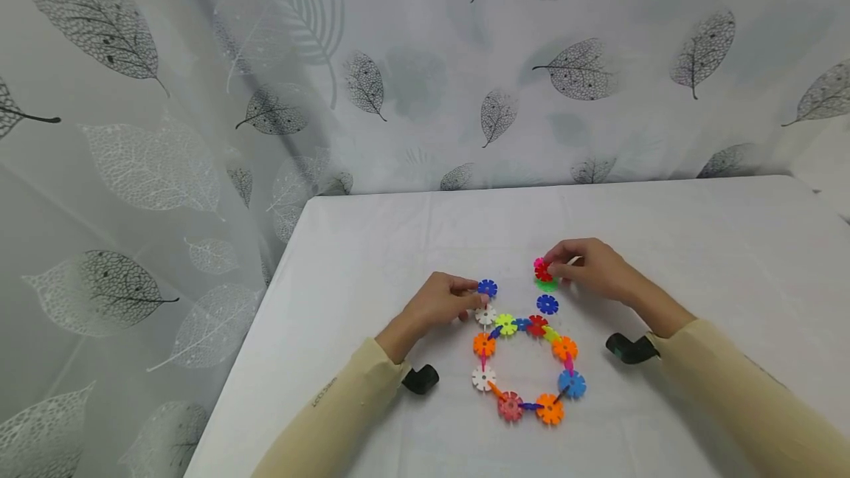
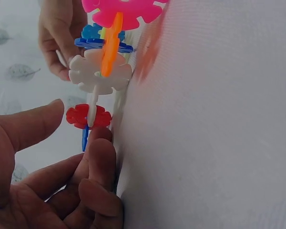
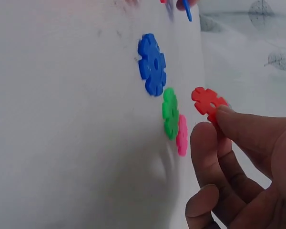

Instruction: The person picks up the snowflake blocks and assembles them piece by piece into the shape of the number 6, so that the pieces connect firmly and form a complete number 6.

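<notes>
Notched plastic snowflake discs are joined into a ring; its lower orange disc (image 1: pixel 550 410) lies nearest me. A white disc (image 1: pixel 485 315) and a blue snowflake disc (image 1: pixel 488 288) extend off its upper left. My left hand (image 1: pixel 446 301) is at this blue disc, fingertips beside it. In the left wrist view, the thumb (image 2: pixel 40 125) stands apart from the bent fingers. A red snowflake disc (image 3: pixel 207 102) is pinched between thumb and fingers of my right hand (image 1: pixel 593 269), raised off the table. Beneath it lie a green disc (image 3: pixel 170 114) and a pink disc (image 3: pixel 182 136).
A loose blue disc (image 1: pixel 547 305) lies between the ring and my right hand. The white cloth-covered table (image 1: pixel 372 234) ends at a leaf-patterned curtain (image 1: pixel 412 80). A dark wrist fitting (image 1: pixel 420 380) projects by the left sleeve, another (image 1: pixel 629 350) by the right.
</notes>
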Available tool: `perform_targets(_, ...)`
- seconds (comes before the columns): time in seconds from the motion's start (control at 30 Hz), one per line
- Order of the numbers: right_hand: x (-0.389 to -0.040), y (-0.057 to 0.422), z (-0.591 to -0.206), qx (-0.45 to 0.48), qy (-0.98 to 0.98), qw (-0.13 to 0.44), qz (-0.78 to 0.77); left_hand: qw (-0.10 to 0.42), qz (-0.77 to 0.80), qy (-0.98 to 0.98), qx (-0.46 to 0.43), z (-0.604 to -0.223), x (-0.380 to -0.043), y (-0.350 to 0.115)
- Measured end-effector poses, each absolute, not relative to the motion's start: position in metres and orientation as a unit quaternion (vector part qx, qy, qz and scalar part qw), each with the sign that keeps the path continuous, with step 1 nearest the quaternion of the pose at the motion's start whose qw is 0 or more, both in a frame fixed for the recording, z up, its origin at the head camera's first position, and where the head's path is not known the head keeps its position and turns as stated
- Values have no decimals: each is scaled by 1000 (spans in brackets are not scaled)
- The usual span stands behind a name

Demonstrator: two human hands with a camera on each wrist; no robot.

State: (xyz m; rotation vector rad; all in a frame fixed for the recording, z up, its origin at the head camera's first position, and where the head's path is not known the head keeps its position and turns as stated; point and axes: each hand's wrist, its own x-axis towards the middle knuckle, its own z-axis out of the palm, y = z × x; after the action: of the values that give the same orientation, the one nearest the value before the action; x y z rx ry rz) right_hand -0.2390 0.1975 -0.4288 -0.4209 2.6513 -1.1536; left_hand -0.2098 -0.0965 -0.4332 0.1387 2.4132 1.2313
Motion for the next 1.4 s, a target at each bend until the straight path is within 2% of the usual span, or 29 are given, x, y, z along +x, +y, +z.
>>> perform_targets(0.47, -252, 165, -426, -180, 910, 108, -357, 204, 467, 859, 44, -436, -212, -96)
perform_targets(1.4, -252, 142, -430, -233, 899, 117, -352, 191, 487, 851, 41, -437, -210, -92)
